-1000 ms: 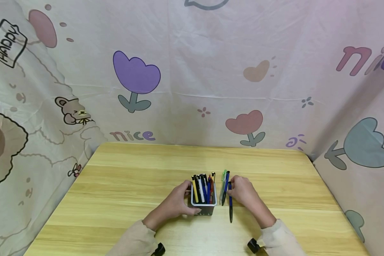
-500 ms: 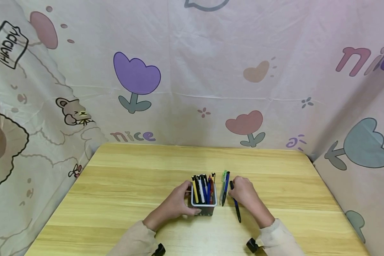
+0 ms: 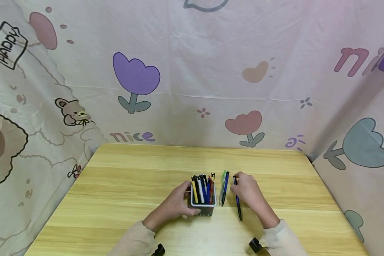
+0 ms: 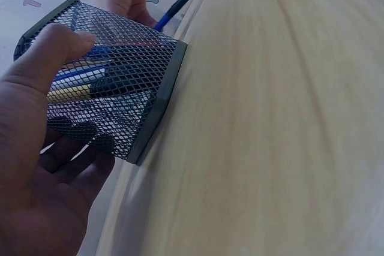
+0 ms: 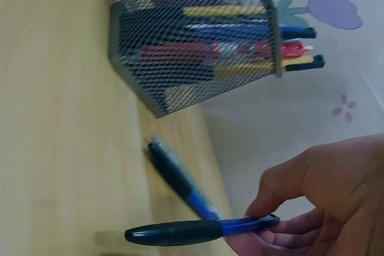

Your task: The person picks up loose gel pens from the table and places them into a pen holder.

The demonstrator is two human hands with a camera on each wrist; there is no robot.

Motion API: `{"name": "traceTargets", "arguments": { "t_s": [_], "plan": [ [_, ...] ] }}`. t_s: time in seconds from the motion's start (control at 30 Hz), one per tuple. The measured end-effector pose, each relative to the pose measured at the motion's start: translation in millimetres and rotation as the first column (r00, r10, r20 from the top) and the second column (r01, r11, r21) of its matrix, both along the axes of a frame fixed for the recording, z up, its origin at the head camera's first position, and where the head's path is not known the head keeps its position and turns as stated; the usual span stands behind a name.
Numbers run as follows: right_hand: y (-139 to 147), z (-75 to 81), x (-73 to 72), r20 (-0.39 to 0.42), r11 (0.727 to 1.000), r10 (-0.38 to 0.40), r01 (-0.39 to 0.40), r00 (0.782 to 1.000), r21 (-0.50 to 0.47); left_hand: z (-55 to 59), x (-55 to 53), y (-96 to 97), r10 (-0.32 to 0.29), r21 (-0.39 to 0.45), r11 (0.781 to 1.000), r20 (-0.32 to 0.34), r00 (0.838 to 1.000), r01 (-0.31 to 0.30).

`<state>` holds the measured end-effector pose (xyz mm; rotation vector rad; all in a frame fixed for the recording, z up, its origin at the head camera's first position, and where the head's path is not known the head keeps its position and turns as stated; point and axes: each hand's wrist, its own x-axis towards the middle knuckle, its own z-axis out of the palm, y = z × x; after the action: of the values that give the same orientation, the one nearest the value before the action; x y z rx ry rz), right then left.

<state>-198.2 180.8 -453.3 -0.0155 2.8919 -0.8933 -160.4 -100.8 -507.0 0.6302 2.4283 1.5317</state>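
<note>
My left hand (image 3: 177, 202) grips a black mesh pen holder (image 3: 206, 210), thumb on the near side and fingers curled around the other, as the left wrist view shows. Several pens (image 5: 240, 31), yellow, white, blue and red among them, stand in the holder. In my right hand (image 3: 248, 188), thumb and fingers pinch the top end of a blue pen (image 5: 180, 232) with a black grip; its tip points toward me. Between the holder and this pen lie a green pen (image 3: 222, 181) and another blue pen (image 3: 225, 188), side by side.
All of this sits on a light wooden table (image 3: 131, 170). A printed cloth (image 3: 185, 64) with flowers and lettering hangs behind the table and at both sides. Black devices (image 3: 255, 245) show at both wrists.
My right hand has moved right with the pinched blue pen, away from the two lying pens, and the pen's tip has swung right. The left hand has stayed on the pen holder.
</note>
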Motion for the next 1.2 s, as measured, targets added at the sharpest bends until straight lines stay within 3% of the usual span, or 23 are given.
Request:
{"name": "traceTargets", "arguments": {
  "t_s": [0.17, 0.37, 0.67, 0.93, 1.2],
  "plan": [
    [-2, 9.2, 2.3, -0.067, 0.998, -0.007, 0.003, 0.998, -0.059, 0.9, 0.4, -0.3, 0.013, -0.027, 1.0, -0.007, 1.0, -0.013],
    [-6, 19.7, 6.3, -0.145, 0.999, 0.001, -0.008, 0.989, -0.049, 1.7, 0.2, -0.5, 0.02, -0.04, 0.999, -0.016, 1.0, -0.02],
    [-11, 39.4, 16.3, -0.174, 0.993, 0.009, -0.03, 0.985, -0.116, 2.4, 0.6, -1.2, 0.04, -0.098, 0.994, -0.029, 0.999, -0.043],
    [-11, 56.2, 29.1, -0.175, 0.962, -0.004, -0.044, 0.985, -0.27, 2.3, 0.6, -0.9, 0.038, -0.097, 0.994, -0.03, 0.999, -0.041],
    [-12, 67.5, 38.5, -0.23, 0.928, -0.023, -0.065, 0.973, -0.367, 1.1, -0.1, -0.4, 0.017, -0.058, 0.998, -0.025, 1.0, -0.019]
  ]
}}
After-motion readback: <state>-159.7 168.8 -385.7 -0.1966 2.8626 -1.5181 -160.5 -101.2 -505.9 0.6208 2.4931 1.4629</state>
